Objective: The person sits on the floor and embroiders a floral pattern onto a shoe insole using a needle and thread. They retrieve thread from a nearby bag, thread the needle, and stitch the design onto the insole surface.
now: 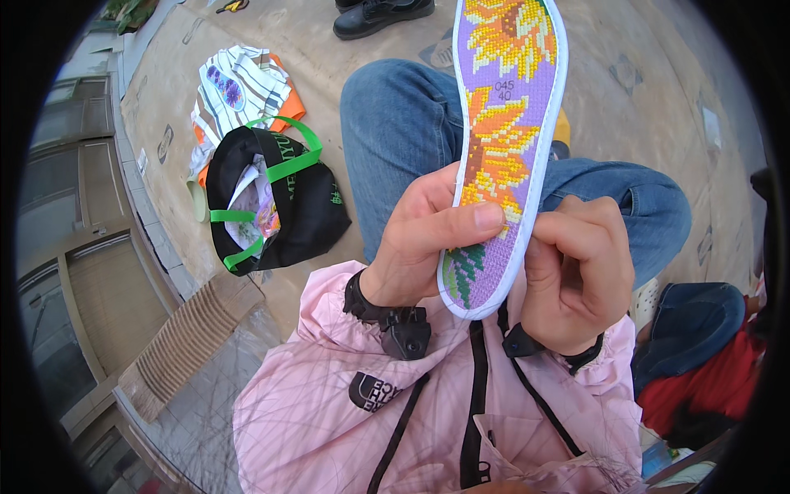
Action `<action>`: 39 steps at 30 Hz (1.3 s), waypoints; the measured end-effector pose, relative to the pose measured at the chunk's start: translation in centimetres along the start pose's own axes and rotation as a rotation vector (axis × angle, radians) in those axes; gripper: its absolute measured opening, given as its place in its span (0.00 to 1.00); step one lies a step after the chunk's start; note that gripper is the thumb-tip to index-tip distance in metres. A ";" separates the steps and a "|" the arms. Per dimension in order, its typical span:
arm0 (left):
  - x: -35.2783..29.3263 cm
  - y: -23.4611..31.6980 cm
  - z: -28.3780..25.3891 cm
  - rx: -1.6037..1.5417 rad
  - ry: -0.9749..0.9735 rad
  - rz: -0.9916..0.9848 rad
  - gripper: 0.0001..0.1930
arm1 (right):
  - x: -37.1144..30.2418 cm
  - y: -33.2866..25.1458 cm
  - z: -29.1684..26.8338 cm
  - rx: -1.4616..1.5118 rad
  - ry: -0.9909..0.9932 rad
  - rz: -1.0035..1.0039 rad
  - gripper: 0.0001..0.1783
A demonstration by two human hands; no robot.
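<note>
An embroidered shoe insole [504, 148] stands lengthwise in front of me, purple with yellow-orange sunflowers, green leaves and a white edge. My left hand [428, 230] is closed around its lower part, thumb flat on the stitched face and the other fingers hidden behind. Against the insole's right edge, my right hand [580, 272] is curled with thumb and forefinger pinched together. Whatever those fingertips hold, if anything, is too small to make out. The top end of the insole runs out of the picture.
At left a black bag [317, 210] with green handles holds papers and wrapped items. Beyond it lies a striped cloth [239, 86] with a small floral insole on top. Corrugated cardboard [193, 342] lies lower left. A black shoe [384, 18] shows at the top; another person in jeans [691, 329] is at right.
</note>
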State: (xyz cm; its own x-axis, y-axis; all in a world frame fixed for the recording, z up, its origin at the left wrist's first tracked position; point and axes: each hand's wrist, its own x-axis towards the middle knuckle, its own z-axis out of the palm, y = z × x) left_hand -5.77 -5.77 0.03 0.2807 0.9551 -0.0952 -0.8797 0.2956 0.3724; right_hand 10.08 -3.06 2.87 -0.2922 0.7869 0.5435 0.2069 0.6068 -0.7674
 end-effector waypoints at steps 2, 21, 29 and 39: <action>-0.3 0.0 0.3 0.076 0.023 0.038 0.21 | -0.3 0.2 0.0 0.027 -0.010 0.043 0.09; -1.4 0.4 1.9 0.430 0.115 0.163 0.20 | -0.9 1.4 0.7 0.154 0.054 0.102 0.08; -1.3 0.1 2.0 0.755 0.110 0.293 0.18 | -0.4 1.4 0.6 0.164 0.037 0.066 0.07; -0.4 -1.4 1.0 0.890 0.242 0.581 0.18 | 0.8 2.0 -0.2 -0.234 0.013 -0.254 0.16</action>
State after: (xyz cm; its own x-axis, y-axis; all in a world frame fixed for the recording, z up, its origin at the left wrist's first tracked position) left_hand -4.23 -6.57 0.48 -0.2569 0.9517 0.1679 -0.2331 -0.2296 0.9450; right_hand 10.45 -1.20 1.85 -0.3504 0.6078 0.7126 0.3383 0.7916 -0.5088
